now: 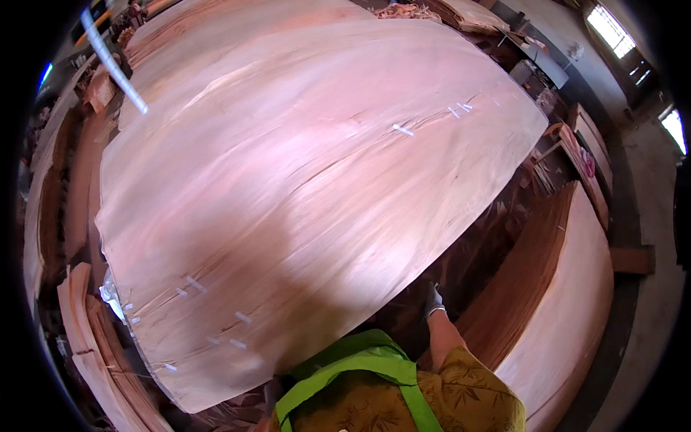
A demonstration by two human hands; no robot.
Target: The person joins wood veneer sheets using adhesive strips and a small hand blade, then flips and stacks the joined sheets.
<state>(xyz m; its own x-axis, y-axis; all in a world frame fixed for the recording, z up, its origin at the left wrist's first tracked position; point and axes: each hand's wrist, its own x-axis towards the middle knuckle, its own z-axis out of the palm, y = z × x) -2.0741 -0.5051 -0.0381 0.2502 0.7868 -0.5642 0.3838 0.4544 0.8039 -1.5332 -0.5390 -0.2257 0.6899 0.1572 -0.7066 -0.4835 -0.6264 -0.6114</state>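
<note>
At the sheet's near right edge my gloved right hand (pixel 432 301) seems to grip the big veneer sheet (pixel 302 187) lying over the stack, left hand unseen, so I judge lifting slowly and evenly best avoids splitting its taped cracks (pixel 403 130).

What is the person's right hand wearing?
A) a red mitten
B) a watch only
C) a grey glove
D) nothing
C: the right hand is in a grey glove, reaching toward the edge of the big veneer sheet.
</note>
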